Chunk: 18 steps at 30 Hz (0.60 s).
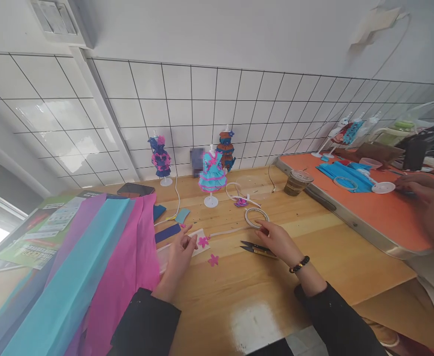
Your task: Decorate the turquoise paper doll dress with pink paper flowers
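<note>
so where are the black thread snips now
In the head view, the black metal snips lie right of centre on the wooden table, right of the loose pink flower, nearer the wearer than the white ring.

Craft workshop, dressed miniature mannequins point(212, 174), coloured sheets point(142, 242), snips point(258, 249)

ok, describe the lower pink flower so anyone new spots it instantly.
On the wooden table, look between the left hand and the dark snips. The lower pink flower lies there, nearer the person. It sits directly on bare wood; the upper flower lies on a pale strip.
</note>
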{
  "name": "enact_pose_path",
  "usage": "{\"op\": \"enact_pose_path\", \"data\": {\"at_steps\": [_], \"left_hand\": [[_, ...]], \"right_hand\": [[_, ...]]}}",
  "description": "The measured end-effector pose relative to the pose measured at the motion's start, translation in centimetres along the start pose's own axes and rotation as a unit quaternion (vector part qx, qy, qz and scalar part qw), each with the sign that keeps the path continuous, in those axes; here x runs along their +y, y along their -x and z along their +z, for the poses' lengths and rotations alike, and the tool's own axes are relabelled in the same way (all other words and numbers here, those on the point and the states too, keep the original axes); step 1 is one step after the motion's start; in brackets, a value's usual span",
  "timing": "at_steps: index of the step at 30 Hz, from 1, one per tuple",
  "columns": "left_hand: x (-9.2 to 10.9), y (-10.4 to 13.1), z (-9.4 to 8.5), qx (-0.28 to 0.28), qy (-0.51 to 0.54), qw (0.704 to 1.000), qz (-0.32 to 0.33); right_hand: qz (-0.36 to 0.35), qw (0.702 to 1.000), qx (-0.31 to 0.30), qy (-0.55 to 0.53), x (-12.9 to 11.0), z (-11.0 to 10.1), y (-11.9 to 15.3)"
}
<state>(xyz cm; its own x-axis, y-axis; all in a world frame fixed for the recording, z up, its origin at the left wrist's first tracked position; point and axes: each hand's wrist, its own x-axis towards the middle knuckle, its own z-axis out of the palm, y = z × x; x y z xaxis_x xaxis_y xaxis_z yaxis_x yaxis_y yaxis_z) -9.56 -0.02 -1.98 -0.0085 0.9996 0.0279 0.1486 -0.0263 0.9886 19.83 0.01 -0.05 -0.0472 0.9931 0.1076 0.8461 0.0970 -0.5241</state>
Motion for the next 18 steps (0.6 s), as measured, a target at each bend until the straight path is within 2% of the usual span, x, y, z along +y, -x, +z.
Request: {"op": "enact_pose_path", "data": {"at_steps": [6, 11, 15, 18], "left_hand": [[0.2, 0.1, 0.0, 0.003, -0.015, 1.0, 0.003], [0.6, 0.2, -0.1, 0.003, -0.013, 1.0, 0.004], [0.7, 0.1, 0.0, 0.001, -0.02, 1.0, 0.0], [0.4, 0.1, 0.1, 0.003, -0.014, 1.0, 0.002]], "right_hand": [[-0.112, 0.993, 0.024, 0.042, -1.7, 1.5, -1.0], [-0.192, 0.978, 0.0, 0.08, -5.6, 3.5, -1.2], [-0.219, 0.965, -0.011, 0.142, -8.2, 5.0, -1.9], [-0.233, 0.955, -0.015, 0.182, -8.9, 6.0, -2.5]]}}
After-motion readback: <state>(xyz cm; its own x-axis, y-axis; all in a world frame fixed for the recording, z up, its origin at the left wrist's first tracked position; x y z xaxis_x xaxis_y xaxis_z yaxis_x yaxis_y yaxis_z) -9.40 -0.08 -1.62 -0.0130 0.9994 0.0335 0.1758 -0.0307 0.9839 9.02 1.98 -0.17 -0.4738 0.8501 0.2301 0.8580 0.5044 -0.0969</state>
